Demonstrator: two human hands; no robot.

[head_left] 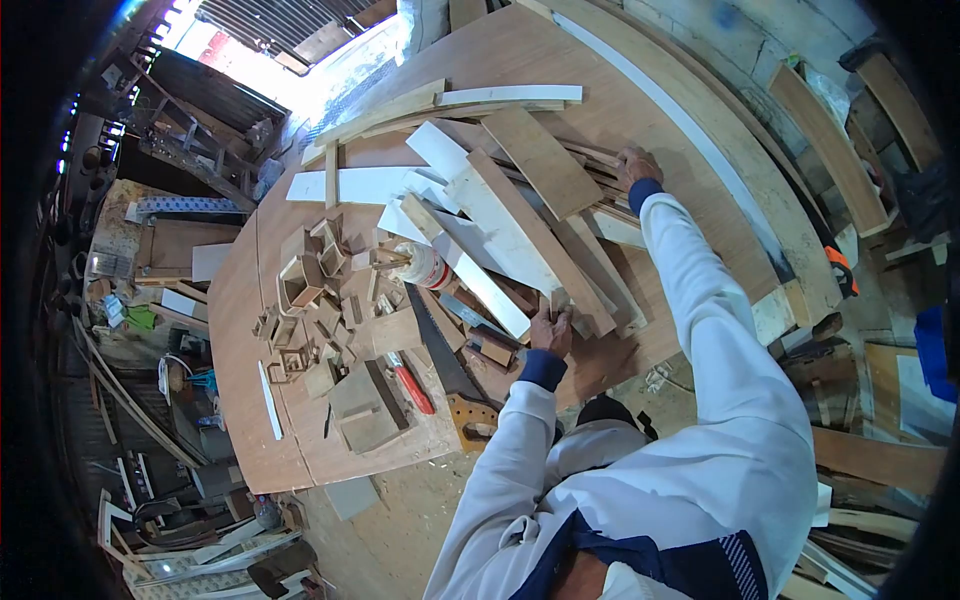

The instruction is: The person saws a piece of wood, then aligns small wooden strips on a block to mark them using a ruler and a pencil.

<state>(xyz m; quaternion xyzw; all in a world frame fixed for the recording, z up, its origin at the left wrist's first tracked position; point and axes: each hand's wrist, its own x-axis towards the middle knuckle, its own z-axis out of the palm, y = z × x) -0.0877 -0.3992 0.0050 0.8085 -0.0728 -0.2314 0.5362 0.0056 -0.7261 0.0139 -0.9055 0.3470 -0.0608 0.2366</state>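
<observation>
A pile of wooden boards and strips lies on the large round-edged table. My left hand (551, 330) is closed at the near end of the pile, its fingers against a long brown board (540, 240). My right hand (638, 168) reaches farther out, with fingers curled at the ends of thin wooden strips (597, 158); its exact grip is partly hidden. Between the hands, a wide plywood piece (543, 165) rests across the pile. White-faced boards (500, 245) lie beneath and beside the brown board. A handsaw (440, 345) with a wooden handle lies left of my left hand.
On the table (235, 370) are a red-handled tool (410, 385), a plastic bottle (425, 265), a wooden block (368, 408) and several small wooden box-like pieces (300, 280). A long white-edged board (680, 115) runs along the far right. More timber leans against the block wall (740, 45).
</observation>
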